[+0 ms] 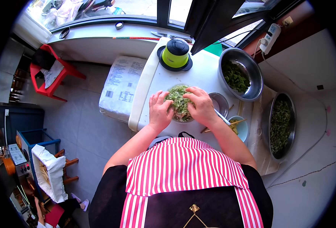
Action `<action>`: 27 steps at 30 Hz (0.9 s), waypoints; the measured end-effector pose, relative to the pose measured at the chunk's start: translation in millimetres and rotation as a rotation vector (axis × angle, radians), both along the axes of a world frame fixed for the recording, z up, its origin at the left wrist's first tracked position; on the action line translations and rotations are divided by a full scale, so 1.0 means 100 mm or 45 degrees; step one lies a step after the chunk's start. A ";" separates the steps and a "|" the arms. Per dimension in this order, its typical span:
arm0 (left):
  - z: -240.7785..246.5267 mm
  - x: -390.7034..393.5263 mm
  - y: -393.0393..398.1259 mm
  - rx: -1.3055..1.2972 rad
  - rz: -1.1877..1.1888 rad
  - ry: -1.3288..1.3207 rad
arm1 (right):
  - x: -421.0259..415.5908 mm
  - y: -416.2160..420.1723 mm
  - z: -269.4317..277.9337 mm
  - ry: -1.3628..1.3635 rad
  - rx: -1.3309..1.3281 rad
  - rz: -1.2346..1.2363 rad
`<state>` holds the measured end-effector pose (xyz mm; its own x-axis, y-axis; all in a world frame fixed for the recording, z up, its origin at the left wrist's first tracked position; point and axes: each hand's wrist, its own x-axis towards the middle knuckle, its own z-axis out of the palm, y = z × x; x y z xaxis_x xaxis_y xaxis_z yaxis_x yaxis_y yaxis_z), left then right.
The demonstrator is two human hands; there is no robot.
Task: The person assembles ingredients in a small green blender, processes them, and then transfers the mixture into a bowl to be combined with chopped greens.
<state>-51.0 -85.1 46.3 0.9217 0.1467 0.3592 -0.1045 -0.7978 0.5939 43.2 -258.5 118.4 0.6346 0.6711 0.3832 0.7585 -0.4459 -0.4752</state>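
Observation:
A clear round bowl (182,122) of chopped greens (179,99) stands on the white tabletop in front of me. Pinkish bits show among the greens near its front rim. At the bowl's left side is my left hand (160,111), its fingers spread and curved, thumb and fingertips at the greens. Across from it, my right hand (201,107) curves over the right rim with its fingertips on the greens. I see nothing gripped in either hand. Partly behind my right hand and forearm are a metal bowl (220,99) and a light blue bowl (242,129) of yellowish pieces with chopsticks.
A green food chopper (172,58) with a dark top stands at the table's back. To the right are a steel basin (259,85) of leafy greens and another basin (292,114) of chopped greens. A large white sack (122,82) lies left of the table. A person's slippered feet (83,204) show lower left.

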 end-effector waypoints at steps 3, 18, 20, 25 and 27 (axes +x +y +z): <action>0.00 0.01 -0.02 0.026 0.004 -0.021 | -0.07 0.20 0.06 0.051 -0.065 0.057; 0.13 0.06 0.00 0.113 -0.058 -0.164 | -0.23 0.30 -0.09 -0.272 -0.112 0.040; 0.12 0.06 0.03 0.199 -0.092 -0.133 | -0.33 0.26 -0.02 -0.321 0.058 0.076; 0.08 0.05 0.08 0.269 -0.098 -0.136 | -0.68 0.03 0.24 -0.156 0.077 0.501; 0.15 0.06 0.06 0.272 -0.099 -0.129 | -0.74 -0.19 0.18 0.081 -0.069 0.472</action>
<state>-45.3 -78.7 61.1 0.8848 -0.0130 0.4657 -0.2213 -0.8914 0.3956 -30.8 -277.1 136.3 0.3662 0.8779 0.3085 0.8427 -0.1722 -0.5102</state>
